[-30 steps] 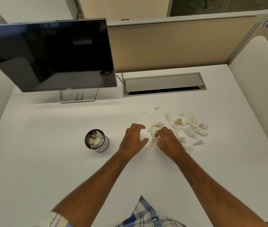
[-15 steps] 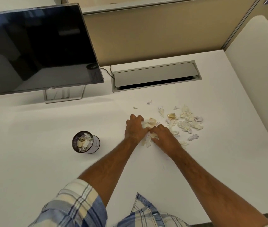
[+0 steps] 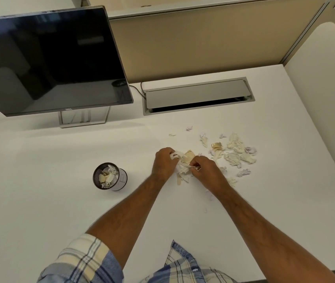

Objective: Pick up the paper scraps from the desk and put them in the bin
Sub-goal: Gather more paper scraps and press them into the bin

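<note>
Crumpled white and cream paper scraps (image 3: 236, 152) lie scattered on the white desk (image 3: 39, 201), right of centre. A bunch of scraps (image 3: 185, 162) is pressed between my two hands. My left hand (image 3: 164, 162) closes on its left side and my right hand (image 3: 207, 173) closes on its right side. A small round mesh bin (image 3: 109, 176) stands to the left of my hands, upright, with several scraps inside. A few tiny bits lie near my right forearm.
A dark monitor (image 3: 48, 60) on a metal stand fills the back left. A grey cable hatch (image 3: 198, 96) is set into the desk at the back. Beige partition walls close the back and right sides.
My hands came together from either side of the scrap bunch and closed on it. The camera tilted, shifting the scene slightly.
</note>
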Tool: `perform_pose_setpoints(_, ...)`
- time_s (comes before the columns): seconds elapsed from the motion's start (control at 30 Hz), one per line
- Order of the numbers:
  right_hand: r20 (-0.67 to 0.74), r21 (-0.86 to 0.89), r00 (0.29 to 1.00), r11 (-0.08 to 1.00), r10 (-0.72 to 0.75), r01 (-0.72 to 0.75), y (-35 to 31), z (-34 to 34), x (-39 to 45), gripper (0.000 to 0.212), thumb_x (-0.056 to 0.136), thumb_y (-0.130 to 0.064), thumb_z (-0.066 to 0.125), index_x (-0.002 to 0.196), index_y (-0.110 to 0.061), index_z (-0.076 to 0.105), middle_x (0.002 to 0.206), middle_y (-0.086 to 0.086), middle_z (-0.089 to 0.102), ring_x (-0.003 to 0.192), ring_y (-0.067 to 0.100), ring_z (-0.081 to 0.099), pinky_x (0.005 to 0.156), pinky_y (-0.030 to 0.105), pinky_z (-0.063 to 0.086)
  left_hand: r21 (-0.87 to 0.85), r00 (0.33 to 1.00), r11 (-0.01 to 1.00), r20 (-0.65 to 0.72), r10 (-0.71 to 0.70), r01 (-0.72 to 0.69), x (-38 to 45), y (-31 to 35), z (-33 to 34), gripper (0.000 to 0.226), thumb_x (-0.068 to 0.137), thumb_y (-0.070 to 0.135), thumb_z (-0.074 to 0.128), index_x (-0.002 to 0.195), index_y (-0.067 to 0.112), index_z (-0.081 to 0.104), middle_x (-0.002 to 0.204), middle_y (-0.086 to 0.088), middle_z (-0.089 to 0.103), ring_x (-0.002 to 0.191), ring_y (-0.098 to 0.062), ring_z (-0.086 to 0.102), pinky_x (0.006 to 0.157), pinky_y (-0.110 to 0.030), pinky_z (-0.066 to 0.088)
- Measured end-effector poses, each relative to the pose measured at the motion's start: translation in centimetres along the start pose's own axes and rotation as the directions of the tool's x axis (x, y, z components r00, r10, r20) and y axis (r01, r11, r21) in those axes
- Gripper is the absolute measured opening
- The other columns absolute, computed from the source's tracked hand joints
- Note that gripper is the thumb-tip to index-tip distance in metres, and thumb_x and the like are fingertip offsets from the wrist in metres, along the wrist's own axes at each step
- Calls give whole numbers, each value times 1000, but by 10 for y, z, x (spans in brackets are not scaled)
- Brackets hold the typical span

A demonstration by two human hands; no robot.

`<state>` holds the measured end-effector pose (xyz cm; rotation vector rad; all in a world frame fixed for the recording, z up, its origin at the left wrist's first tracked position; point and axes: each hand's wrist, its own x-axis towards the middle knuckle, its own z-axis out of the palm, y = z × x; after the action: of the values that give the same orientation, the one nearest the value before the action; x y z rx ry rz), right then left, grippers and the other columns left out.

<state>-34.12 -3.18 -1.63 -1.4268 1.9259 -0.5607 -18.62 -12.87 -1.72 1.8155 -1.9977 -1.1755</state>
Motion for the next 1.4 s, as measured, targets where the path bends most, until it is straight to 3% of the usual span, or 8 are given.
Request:
perform_pose_setpoints(0.13,-2,43,1000,999,13,-13,-10,-7,-6,16,87,-12,71,89,-27,65,88,-7,66,76,-4,58,64,7,41,-95,998,995,-55,-26,21,-5,-4,-20,20,86,16,76,104,8,74,101,0,71,89,-14,61,78,-20,43)
perform_pose_setpoints(0.53,-80,153,993,983,-87,98,-59,-22,-24,16,85,-9,73,83,-25,69,77,-12,69,71,0,62,64,9,44,-332,985,941,-174,9,-67,-44,-17,-113,5,82,16,77,81,20,78,72,8,77,73,-8,74,70,-22,56)
perform_pose_setpoints(0.67,-87,227,989,964,-118,135,-82,-21,-26,13,87,-8,72,84,-20,70,76,-12,68,64,-1,60,64,10,43,-308,966,945,-258,32,-113,-65,-35,-146,12,84,19,74,77,28,75,69,14,75,67,1,70,54,-7,46)
perform_pose_setpoints(0.87,-80,313,982,931,-170,186,-119,-9,-24,15,87,-8,72,83,-22,70,79,-9,71,66,2,62,62,15,48,-174,927,982,-375,8,-79,-81,-85,-180,12,83,20,77,83,30,71,88,13,72,82,-1,65,70,-6,43)
perform_pose_setpoints(1.03,-26,346,982,920,-186,183,-139,7,-18,14,88,-14,73,83,-27,69,78,-9,70,68,17,67,65,33,55,-17,943,999,-330,28,-36,-83,-125,-181,15,82,14,74,94,21,70,95,11,62,90,-10,60,70,-2,37)
perform_pose_setpoints(1.17,6,337,976,920,-216,202,-157,23,-13,13,88,-15,74,83,-26,70,76,-9,69,64,14,63,74,45,61,-25,958,999,-284,32,-41,-81,-139,-173,30,80,11,79,108,17,69,107,8,58,97,-10,59,79,-5,41)
perform_pose_setpoints(1.3,39,307,966,923,-256,232,-170,35,-8,13,87,-15,72,83,-27,69,79,-10,71,68,13,67,71,37,59,-56,956,994,-282,75,-94,-82,-141,-173,32,80,6,81,106,19,68,109,6,58,97,-10,65,88,-25,55)
perform_pose_setpoints(1.4,72,271,956,928,-286,257,-178,45,-1,15,86,-14,70,83,-28,69,78,-12,71,68,5,64,68,24,53,-144,951,984,-303,59,-107,-84,-140,-178,35,80,0,77,106,22,69,112,8,58,98,-5,66,86,-22,58)
